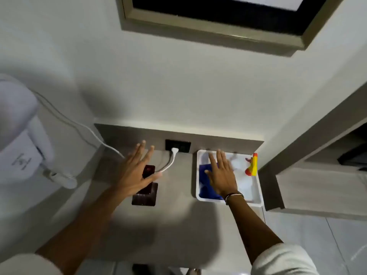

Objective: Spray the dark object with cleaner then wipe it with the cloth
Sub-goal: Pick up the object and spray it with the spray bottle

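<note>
A dark glossy object [148, 171] stands on a dark square base [144, 199] on the grey counter. My left hand [137, 173] hovers flat over it with fingers spread, holding nothing and hiding its middle. A blue cloth [206, 183] lies in the left half of a white tray [256, 187]. My right hand [222, 175] is spread flat above the cloth, empty. A spray bottle with a yellow and red head [252, 165] stands in the tray's far right corner; its clear body is hard to make out.
A black wall socket [178, 146] holds a white plug and cable [172, 159] just behind the dark object. A white appliance [21, 143] sits at the left. A cabinet [317, 175] borders the tray on the right. A framed screen [218, 16] hangs above.
</note>
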`<action>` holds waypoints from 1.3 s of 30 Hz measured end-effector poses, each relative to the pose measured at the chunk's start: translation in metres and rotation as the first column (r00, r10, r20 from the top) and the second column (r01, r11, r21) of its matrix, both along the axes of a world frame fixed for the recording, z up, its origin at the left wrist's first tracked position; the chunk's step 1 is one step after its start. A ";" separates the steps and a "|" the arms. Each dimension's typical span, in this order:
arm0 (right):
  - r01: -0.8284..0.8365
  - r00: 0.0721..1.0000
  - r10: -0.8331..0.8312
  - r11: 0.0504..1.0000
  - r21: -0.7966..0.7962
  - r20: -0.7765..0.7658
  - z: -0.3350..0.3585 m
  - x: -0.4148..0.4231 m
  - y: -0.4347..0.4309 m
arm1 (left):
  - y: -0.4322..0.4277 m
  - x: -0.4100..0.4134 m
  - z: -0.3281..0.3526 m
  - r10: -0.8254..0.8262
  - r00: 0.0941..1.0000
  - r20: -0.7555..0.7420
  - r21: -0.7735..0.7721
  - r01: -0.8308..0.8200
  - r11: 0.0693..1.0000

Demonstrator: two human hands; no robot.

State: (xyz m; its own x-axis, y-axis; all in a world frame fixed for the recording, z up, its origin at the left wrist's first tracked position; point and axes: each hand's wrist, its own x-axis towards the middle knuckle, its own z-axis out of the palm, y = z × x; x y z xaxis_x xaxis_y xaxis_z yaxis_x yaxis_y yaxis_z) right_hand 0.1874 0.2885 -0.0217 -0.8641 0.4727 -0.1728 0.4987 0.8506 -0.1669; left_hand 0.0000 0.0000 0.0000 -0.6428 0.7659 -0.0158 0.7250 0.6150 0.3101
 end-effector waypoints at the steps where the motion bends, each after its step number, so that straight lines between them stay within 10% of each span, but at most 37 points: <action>1: -0.007 0.998 0.008 1.000 -0.003 0.067 -0.010 0.000 0.001 | -0.006 0.001 -0.006 -0.026 1.000 -0.002 -0.045 0.026 0.999; 19: 0.031 0.972 -0.013 0.997 -0.071 0.233 -0.081 -0.014 -0.003 | -0.021 -0.002 -0.034 -0.078 0.982 -0.172 -0.004 0.078 0.997; 27: 0.201 0.974 -0.185 0.972 0.120 -0.133 -0.055 0.005 0.027 | -0.020 0.000 -0.031 -0.083 0.978 -0.192 0.023 0.089 0.996; 39: 0.721 0.540 -0.521 0.691 0.044 -0.661 -0.025 0.038 0.062 | -0.024 0.005 -0.027 -0.118 0.967 -0.225 -0.004 0.120 0.993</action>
State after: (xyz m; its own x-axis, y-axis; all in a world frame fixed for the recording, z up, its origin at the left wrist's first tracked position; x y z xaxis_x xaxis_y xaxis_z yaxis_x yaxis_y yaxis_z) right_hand 0.2258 0.3504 -0.0465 -0.2003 0.8637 0.4624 0.8103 0.4114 -0.4174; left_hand 0.0049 -0.0240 -0.0267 -0.5331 0.8366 0.1259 0.8446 0.5177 0.1364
